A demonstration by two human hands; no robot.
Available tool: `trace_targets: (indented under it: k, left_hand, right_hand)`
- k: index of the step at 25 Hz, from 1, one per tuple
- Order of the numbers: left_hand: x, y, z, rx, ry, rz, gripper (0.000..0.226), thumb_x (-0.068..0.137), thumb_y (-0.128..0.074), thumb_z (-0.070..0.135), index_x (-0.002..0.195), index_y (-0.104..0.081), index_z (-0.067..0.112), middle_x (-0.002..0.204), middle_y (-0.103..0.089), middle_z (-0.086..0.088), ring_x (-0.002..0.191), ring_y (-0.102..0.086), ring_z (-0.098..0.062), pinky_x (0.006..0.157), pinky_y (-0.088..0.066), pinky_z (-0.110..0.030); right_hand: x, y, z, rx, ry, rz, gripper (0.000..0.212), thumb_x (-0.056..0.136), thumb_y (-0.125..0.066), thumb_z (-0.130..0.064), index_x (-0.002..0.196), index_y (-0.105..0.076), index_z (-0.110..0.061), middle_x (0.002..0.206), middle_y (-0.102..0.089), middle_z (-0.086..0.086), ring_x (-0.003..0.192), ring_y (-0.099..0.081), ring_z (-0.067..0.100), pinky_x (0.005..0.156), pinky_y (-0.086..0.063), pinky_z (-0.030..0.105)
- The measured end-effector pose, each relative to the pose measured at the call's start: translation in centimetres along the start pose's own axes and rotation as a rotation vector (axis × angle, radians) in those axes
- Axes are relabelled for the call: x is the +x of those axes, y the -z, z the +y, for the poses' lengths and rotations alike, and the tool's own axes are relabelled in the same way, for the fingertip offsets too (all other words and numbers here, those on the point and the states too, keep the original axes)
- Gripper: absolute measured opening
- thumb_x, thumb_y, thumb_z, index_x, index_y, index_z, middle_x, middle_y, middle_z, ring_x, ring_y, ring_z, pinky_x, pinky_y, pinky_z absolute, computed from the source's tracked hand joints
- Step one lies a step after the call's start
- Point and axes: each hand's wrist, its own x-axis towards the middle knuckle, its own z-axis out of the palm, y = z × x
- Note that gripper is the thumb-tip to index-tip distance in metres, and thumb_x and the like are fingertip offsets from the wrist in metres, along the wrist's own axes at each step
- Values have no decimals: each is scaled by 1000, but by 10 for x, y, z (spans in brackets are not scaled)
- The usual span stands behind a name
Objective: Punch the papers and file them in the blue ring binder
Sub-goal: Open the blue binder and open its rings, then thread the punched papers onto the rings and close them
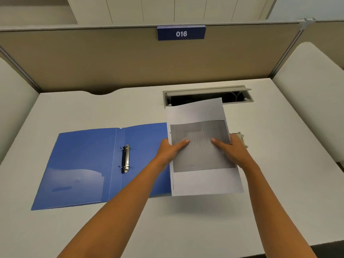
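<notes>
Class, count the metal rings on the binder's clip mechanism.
2: one ring at the far end of the mechanism, one ring at the near end. None looks hidden.

sign [181, 33]: "016", white on blue | on partition [111, 58] top edge; paper's [201, 181] margin print unreadable

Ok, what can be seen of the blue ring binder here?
The blue ring binder lies open and flat on the white desk. It looks like thin plastic, with a clear pocket inside the left cover and a metal two-ring mechanism by the spine. The held papers and left hand cover its right edge.
</notes>
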Motion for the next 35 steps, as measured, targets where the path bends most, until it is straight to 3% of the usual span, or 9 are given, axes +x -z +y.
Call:
trace_targets:
  k: [6, 11, 13, 16, 19, 24, 29, 35]
  left_hand:
    - [-12, 65, -20, 14, -35, 246, 22, 83, -74, 28, 98, -70, 12, 98, -73, -1, 91, -70, -19, 71, -57, -23]
    - [-28, 121, -55, 222, -143, 717, 33, 84, -72, 30, 112, -65, 15, 111, -63, 0, 108, -59, -20, 86, -50, -32]
    - [-35, 144, -74, 383, -120, 804, 50, 80, -75, 34, 124, -57, 16, 126, -59, -5, 119, -53, -25, 94, -47, -39]
    - [-38, 171, -99, 600, -66, 681, 79, 76, -79, 38, 142, -42, 16, 150, -40, -5, 143, -28, -27, 115, -23, -42]
    - [-35, 186, -115, 807, -77, 515, 82, 82, -73, 35, 149, -30, 18, 160, -19, -4, 150, -3, -25, 119, 3, -43]
    - [-29, 189, -116, 944, 12, 416, 84, 88, -62, 43, 152, -13, 19, 162, 0, -5, 149, 7, -29, 118, 6, -46]
    - [-27, 191, -115, 1026, 55, 386, 85, 89, -58, 47, 153, -9, 19, 162, 5, -6, 149, 9, -30, 118, 5, -49]
    - [-33, 191, -115, 1107, 36, 384, 83, 91, -52, 48, 153, -4, 20, 162, 7, -6, 149, 9, -30, 118, 4, -48]
  right_hand:
    - [13, -63, -25, -122, 23, -71, 19, 90, -61, -32, 104, -59, -18, 94, -64, 1, 78, -63, 12, 61, -50, 21]
    - [23, -112, -44, -205, 3, -119, 29, 90, -60, -30, 112, -60, -10, 98, -62, 6, 89, -63, 27, 75, -53, 34]
    - [27, -129, -50, -234, -12, -122, 37, 90, -61, -30, 118, -58, -6, 102, -61, 7, 90, -60, 25, 77, -51, 34]
    - [33, -147, -58, -254, -30, -125, 41, 91, -61, -29, 123, -56, -5, 109, -61, 11, 90, -57, 24, 76, -48, 32]
    - [37, -162, -64, -279, -51, -127, 43, 90, -61, -31, 124, -54, -6, 115, -60, 13, 97, -59, 27, 77, -49, 32]
    - [43, -174, -71, -328, -69, -123, 42, 90, -61, -29, 125, -53, -6, 116, -60, 14, 99, -60, 28, 75, -48, 30]
    - [47, -182, -75, -353, -71, -129, 43, 91, -61, -29, 125, -53, -6, 116, -60, 14, 91, -55, 21, 74, -48, 29]
    - [55, -188, -84, -431, -93, -161, 43, 90, -62, -29, 125, -53, -6, 115, -60, 15, 92, -58, 26, 71, -46, 30]
